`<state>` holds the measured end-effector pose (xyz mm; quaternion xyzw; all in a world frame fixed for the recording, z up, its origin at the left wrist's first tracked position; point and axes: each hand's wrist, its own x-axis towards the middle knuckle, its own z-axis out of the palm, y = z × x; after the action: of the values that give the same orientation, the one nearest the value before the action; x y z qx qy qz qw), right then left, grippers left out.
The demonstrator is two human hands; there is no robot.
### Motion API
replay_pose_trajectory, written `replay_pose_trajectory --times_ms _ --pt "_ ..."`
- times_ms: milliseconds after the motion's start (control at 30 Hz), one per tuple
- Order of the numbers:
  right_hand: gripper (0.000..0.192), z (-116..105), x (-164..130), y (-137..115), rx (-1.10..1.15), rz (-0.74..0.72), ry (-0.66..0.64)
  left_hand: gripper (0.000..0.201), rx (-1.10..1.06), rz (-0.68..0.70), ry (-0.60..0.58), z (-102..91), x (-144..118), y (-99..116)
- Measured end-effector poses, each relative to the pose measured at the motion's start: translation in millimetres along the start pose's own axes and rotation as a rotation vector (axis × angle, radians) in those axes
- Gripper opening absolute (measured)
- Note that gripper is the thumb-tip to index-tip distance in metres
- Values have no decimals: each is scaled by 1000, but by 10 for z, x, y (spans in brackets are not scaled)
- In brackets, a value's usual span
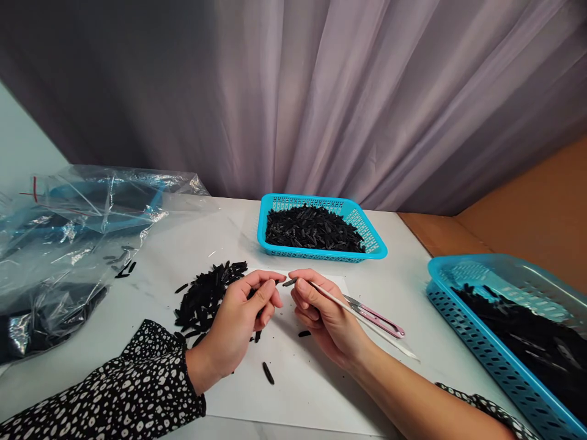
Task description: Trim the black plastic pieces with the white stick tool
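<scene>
- Left hand (pixel 247 318): thumb and forefinger closed in a pinch; a dark fragment (pixel 277 282) shows at the tips, mostly hidden.
- Right hand (pixel 323 308): fingers closed on a slender pale tool (pixel 389 340), its far end toward the left hand. A short greyish piece (pixel 289 282) lies before the thumb; whether fingers or tool hold it cannot be told.
- Handling: the black pieces appear light, dry, rather stiff and probably brittle; a gentle pinch across the middle should suit, since a hard squeeze may snap or crumble them.
- Beneath: a white sheet (pixel 279 406) bearing a loose black strip (pixel 268 373), near.
- Left: a heap of black strips (pixel 202 299), beside the left hand.
- Right: pink-handled snips (pixel 380 321), just beyond the tool.
- Outer field: filled blue baskets, one far (pixel 321 252), one right (pixel 486 348); clear plastic bag (pixel 178 183), left.
</scene>
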<state>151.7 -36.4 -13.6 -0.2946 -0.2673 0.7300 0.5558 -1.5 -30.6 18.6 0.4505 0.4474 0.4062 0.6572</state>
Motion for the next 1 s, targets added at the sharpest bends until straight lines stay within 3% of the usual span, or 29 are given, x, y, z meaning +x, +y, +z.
replay_pose_trajectory --times_ms 500,1000 --pt "28 20 3 -27 -19 12 -1 25 60 30 17 16 -30 19" --pt "35 43 -32 0 -115 34 -58 23 251 126 -66 -14 -57 7"
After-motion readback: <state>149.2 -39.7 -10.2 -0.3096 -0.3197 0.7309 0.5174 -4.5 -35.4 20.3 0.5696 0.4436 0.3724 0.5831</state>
